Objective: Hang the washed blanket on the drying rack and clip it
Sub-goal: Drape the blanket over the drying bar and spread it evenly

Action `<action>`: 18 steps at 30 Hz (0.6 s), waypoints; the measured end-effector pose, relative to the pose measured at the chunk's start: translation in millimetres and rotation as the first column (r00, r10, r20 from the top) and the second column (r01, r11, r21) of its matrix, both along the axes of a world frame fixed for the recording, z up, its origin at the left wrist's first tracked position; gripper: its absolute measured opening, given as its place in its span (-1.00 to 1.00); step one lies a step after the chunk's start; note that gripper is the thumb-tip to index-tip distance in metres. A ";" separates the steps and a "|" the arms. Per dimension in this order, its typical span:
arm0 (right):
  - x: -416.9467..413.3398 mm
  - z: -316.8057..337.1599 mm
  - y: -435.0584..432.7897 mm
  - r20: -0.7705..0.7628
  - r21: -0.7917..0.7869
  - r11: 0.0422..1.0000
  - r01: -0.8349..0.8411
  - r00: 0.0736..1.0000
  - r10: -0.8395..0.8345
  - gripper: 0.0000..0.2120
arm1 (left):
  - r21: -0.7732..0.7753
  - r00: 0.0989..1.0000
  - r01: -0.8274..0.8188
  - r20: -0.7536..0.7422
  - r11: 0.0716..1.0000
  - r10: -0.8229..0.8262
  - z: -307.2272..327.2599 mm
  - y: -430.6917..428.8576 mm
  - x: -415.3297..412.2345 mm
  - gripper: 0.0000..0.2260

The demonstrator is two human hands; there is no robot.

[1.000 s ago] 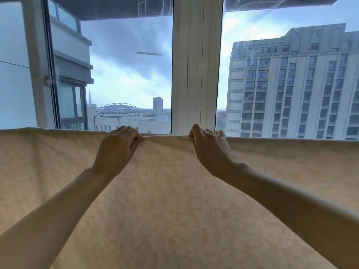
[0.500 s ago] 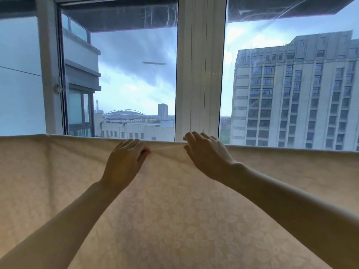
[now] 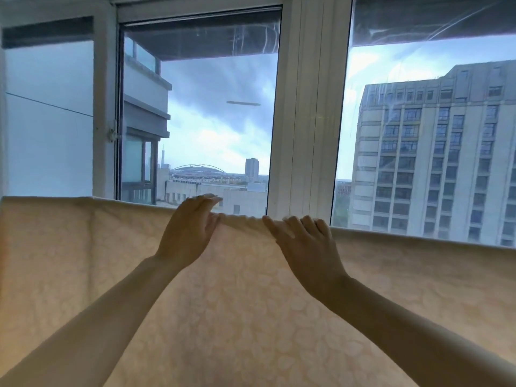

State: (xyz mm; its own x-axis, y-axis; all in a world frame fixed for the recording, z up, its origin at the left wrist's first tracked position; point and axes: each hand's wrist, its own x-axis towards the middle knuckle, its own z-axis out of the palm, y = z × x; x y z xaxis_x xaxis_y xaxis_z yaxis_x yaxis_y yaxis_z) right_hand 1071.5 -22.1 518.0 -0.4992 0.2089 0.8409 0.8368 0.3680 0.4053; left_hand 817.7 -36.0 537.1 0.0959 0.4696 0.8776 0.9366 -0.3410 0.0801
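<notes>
Hanging is judged nearly complete: the blanket (image 3: 251,317) is draped over the rack, its rail presumably hidden under the top edge. The left hand (image 3: 190,230) and right hand (image 3: 304,244) are spread at that edge's middle, fingers straight, nothing grasped. Clips must be fetched next.

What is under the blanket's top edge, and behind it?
The blanket covers whatever bears it; that cannot be seen. Behind, above its edge, stand the white window frame and a tall building.
</notes>
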 end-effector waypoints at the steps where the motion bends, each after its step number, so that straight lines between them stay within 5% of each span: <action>1: 1.7 -0.7 0.4 -0.008 0.029 0.999 -0.016 1.000 0.016 -0.30 | -0.063 1.000 0.003 -0.003 0.998 -0.003 0.6 1.5 -6.9 -0.66; 7: 4.7 -4.8 3.0 0.033 0.124 0.991 -0.053 0.998 0.049 -0.52 | -0.078 0.990 0.122 0.078 0.989 -0.116 -3.8 -4.6 -40.0 -0.62; 13: -8.0 -3.7 -1.5 -0.022 0.054 0.999 -0.002 1.000 0.003 -0.59 | 0.162 0.992 -0.008 -0.119 0.987 0.028 -6.5 4.3 -56.1 -0.73; 18: -40.4 8.2 -1.1 -0.085 -0.038 0.999 0.031 0.996 -0.034 -0.68 | 0.204 0.975 0.029 -0.222 0.979 0.017 -12.8 17.1 -70.6 -0.72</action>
State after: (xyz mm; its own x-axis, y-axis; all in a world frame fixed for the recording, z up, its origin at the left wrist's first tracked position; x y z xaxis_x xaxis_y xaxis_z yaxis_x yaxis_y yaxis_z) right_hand 1031.0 -23.2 526.2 -0.4183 0.2557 0.8715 0.8796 0.3532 0.3186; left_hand 747.1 -18.9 524.3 0.3010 0.2812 0.9112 0.9209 -0.3340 -0.2011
